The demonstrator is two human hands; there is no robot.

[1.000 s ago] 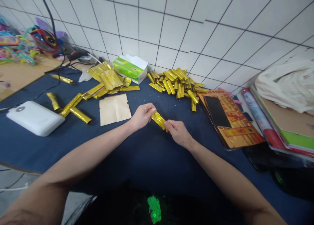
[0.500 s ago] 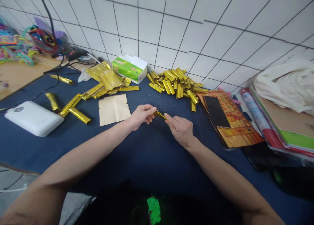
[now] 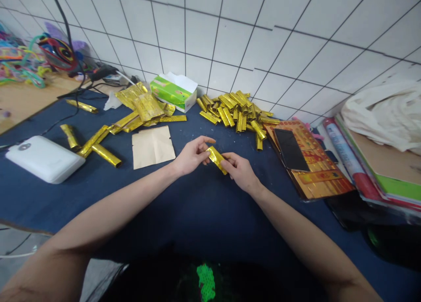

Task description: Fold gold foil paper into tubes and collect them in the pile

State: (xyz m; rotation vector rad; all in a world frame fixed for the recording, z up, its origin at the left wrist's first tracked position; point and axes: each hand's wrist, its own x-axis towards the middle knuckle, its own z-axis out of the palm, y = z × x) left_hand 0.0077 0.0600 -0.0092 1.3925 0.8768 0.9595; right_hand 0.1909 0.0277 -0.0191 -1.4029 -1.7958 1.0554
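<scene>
A small folded gold foil paper (image 3: 217, 158) is held between both hands above the dark blue table cloth (image 3: 197, 205). My left hand (image 3: 192, 155) pinches its upper left end with thumb and fingers. My right hand (image 3: 239, 170) grips its lower right end, fingers curled round it. Behind them, against the tiled wall, lies a pile of folded gold pieces (image 3: 235, 109). To the left lie flat gold sheets (image 3: 143, 105) and several long gold rolls (image 3: 98, 146), with a tan paper sheet (image 3: 153, 146) beside them.
A white box-shaped device (image 3: 44, 158) sits at the left edge, a green tissue box (image 3: 173, 91) at the back. A black phone (image 3: 289, 148) lies on a gold-and-red printed pack (image 3: 315, 174). Books and a white bag (image 3: 384, 113) fill the right side.
The gold piece was turned edge-on half a second ago and now shows its flat face again. The right hand's fingers have closed round its lower end; both hands stay in place.
</scene>
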